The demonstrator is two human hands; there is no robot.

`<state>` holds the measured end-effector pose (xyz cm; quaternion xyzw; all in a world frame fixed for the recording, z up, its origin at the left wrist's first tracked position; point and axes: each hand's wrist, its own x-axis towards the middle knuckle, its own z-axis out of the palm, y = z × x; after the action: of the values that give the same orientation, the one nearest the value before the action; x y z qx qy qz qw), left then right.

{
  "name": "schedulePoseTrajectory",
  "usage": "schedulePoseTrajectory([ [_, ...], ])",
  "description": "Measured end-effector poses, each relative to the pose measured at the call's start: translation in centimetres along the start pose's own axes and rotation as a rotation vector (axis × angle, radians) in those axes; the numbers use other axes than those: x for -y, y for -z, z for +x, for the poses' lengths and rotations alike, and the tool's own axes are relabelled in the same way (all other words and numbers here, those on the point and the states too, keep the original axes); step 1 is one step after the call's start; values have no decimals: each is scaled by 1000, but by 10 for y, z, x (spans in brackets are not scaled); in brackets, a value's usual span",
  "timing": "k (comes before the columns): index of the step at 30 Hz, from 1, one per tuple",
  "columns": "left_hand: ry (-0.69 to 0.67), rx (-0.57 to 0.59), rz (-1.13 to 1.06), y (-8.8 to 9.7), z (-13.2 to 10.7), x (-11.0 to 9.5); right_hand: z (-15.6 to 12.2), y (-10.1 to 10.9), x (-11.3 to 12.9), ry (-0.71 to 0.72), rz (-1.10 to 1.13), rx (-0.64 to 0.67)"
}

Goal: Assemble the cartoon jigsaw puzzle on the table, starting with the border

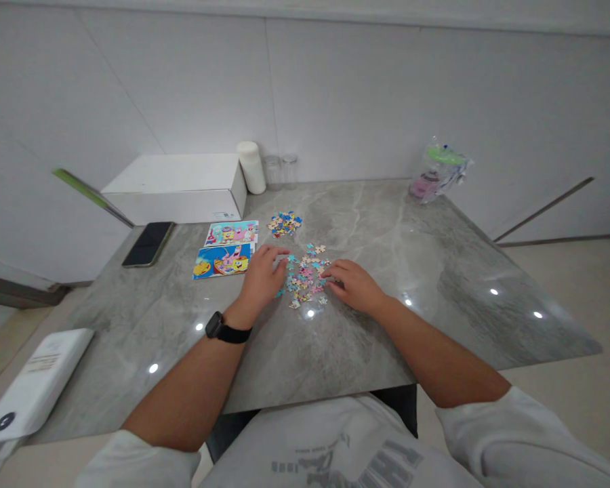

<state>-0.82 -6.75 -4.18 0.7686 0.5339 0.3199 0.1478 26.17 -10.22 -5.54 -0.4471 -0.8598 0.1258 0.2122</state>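
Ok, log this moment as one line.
puzzle pile: loose, between hands | left hand: palm down at its left edge | right hand: fingertips on its right edge | second pile: farther back, apart | cards: left of piles

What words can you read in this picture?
No text here reads clearly.
shirt print: grey letters, cut off and blurred.
box label: too small to read.
device label: too blurred to read.
cards: cartoon pictures, any lettering too small to read.

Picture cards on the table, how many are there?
2. The far card lies right of the phone; the near card lies just in front of it, left of the left hand. Any stacked beneath would not show.
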Motion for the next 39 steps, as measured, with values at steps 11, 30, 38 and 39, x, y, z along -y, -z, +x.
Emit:
schedulePoseTrajectory([
  [11, -17, 389, 227, 19, -37, -28, 12, -25, 21, 53, -49, 16],
  [30, 35, 396, 155, 17, -51, -23, 47, -24, 44, 231, -45, 178],
  [38, -4, 384, 143, 19, -51, -16, 43, -29, 54, 143, -93, 175],
  [39, -6, 383, 141, 19, -51, -16, 43, -30, 56, 128, -105, 173],
])
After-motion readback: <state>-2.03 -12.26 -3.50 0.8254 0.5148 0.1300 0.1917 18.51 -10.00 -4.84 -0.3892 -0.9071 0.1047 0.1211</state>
